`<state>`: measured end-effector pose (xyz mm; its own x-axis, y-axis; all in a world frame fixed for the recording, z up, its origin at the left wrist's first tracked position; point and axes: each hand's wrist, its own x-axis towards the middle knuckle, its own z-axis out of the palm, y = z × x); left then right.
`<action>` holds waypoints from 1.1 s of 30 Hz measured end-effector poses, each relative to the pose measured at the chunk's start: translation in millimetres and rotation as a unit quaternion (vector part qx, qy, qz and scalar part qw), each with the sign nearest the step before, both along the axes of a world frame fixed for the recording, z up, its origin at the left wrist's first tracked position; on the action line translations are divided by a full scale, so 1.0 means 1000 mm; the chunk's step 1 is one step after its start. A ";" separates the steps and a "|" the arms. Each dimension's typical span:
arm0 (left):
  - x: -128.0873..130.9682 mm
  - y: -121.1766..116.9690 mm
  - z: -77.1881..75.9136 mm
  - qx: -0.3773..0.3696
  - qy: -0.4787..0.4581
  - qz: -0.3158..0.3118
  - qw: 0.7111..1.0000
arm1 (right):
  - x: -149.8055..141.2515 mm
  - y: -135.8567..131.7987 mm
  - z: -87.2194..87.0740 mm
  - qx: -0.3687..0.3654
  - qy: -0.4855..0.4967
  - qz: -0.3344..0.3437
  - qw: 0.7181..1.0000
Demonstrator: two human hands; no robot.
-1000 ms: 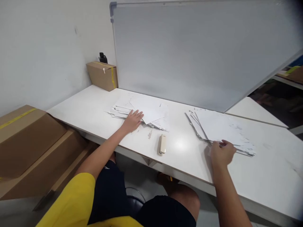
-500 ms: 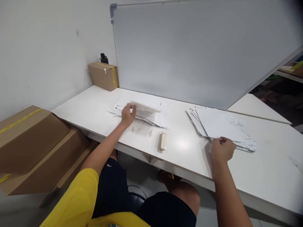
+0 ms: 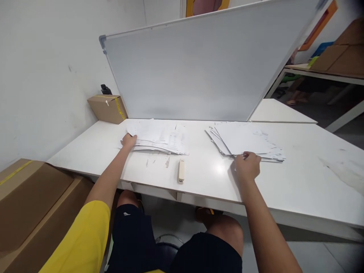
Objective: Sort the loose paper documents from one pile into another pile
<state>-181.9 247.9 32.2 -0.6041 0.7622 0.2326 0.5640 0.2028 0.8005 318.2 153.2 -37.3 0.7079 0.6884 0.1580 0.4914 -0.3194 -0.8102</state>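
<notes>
My left hand (image 3: 129, 140) is closed on the left edge of a white sheet of paper (image 3: 145, 131), whose corner lifts slightly. Under that sheet is the left pile of papers (image 3: 173, 142), loosely fanned, with uneven edges. My right hand (image 3: 248, 165) rests at the front edge of the right stack of papers (image 3: 241, 138), fingers closed on its near edge; the fingertips are partly hidden. Between the two piles, close to the table's front edge, lies a cream stapler (image 3: 181, 171).
A whiteboard (image 3: 184, 76) leans behind the white table (image 3: 210, 182). A taped cardboard box (image 3: 106, 109) and a black bottle (image 3: 105, 89) stand at the back left. Larger cardboard boxes (image 3: 31, 204) sit at the left below the table. Another table (image 3: 327, 76) is at the far right.
My left hand has moved left, and the sheet that was blurred in motion above the left pile now lies on it. My right hand stays at the right stack. The head view has shifted.
</notes>
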 end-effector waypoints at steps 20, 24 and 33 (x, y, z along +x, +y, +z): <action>-0.018 -0.016 -0.028 -0.121 0.223 -0.016 0.967 | 0.001 -0.002 0.000 -0.015 -0.017 0.002 1.000; -0.014 -0.018 -0.029 -0.086 0.227 -0.028 0.970 | 0.002 -0.002 -0.004 -0.008 -0.025 -0.003 1.000; 0.010 -0.045 -0.027 0.046 0.135 -0.031 0.989 | 0.002 -0.006 -0.002 -0.021 -0.025 0.000 0.999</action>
<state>-171.8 202.6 4.9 -0.4638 0.7636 0.4494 0.7685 0.0943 0.6329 320.7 147.2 -38.8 0.7000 0.6950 0.1641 0.5312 -0.3532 -0.7701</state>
